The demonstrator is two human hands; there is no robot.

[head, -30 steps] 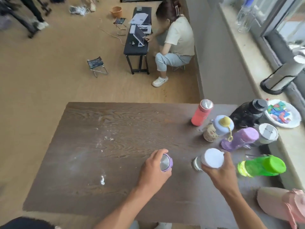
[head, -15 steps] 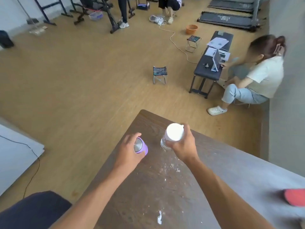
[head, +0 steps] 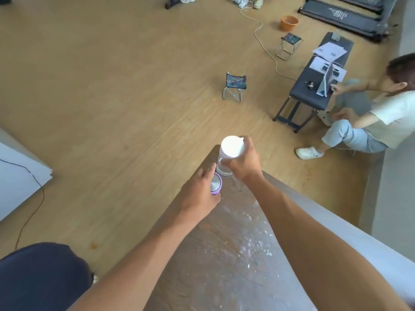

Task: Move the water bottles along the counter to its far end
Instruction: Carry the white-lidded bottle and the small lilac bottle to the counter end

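Observation:
My left hand (head: 197,196) grips a small purple bottle with a steel top (head: 216,184) near the left edge of the dark wooden counter (head: 226,254). My right hand (head: 243,161) holds a clear bottle with a white cap (head: 231,146) by its upper part. Its base is at the far corner of the counter, and I cannot tell whether it touches the surface. The two bottles are close together, side by side. The other bottles are out of view.
Beyond the counter's corner lies wooden floor with a small folding stool (head: 234,85) and a cable (head: 265,41). A person (head: 368,122) sits at the right beside a dark bench (head: 314,86) holding papers. A white board (head: 18,176) lies on the floor at left.
Both hands have carried their bottles from beside the bottle group along the counter to its far corner. The white-capped bottle now sits further out than half a second ago.

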